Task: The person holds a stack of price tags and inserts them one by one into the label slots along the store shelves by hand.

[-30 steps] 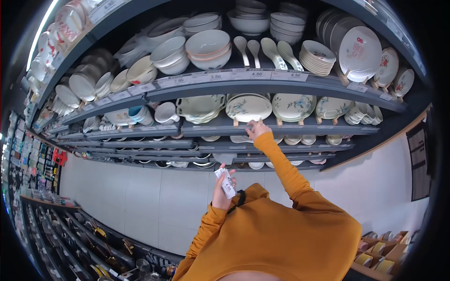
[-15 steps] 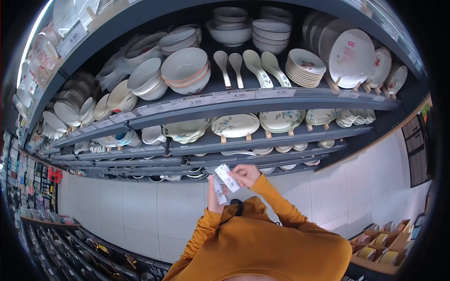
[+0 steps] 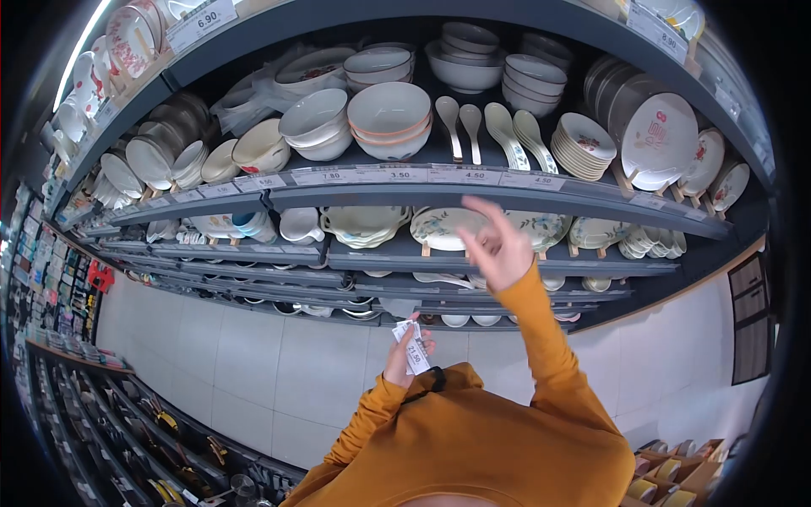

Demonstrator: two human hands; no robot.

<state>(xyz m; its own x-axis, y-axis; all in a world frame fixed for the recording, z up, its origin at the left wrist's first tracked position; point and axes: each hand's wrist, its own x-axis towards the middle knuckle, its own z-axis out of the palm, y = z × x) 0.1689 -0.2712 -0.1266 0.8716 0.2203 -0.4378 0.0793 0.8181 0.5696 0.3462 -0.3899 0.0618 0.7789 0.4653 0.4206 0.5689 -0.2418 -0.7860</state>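
Note:
My left hand (image 3: 396,366), low in front of my body, is closed around a small stack of white price labels (image 3: 415,353); the top one reads 21.50. My right hand (image 3: 508,258) is raised toward the shelves with nothing in it, its index finger and thumb spread apart. Its fingertips are just below the label strip (image 3: 399,176) on the shelf edge, in front of an oval flowered plate (image 3: 441,226). I cannot tell whether they touch anything. Above that strip stand stacked orange-rimmed bowls (image 3: 389,110) and several ceramic spoons (image 3: 500,127).
More shelves of tableware run below, with white plates (image 3: 659,139) upright on wooden stands at the right. A higher shelf edge (image 3: 355,19) crosses the top. Behind me at the lower left is a rack of utensils (image 3: 127,422); a wooden divided box (image 3: 676,473) stands at the lower right.
My right hand has left the labels and risen to the shelf edge, its fingers opening. My left hand keeps the labels. The view has shifted slightly, so the shelves appear further right.

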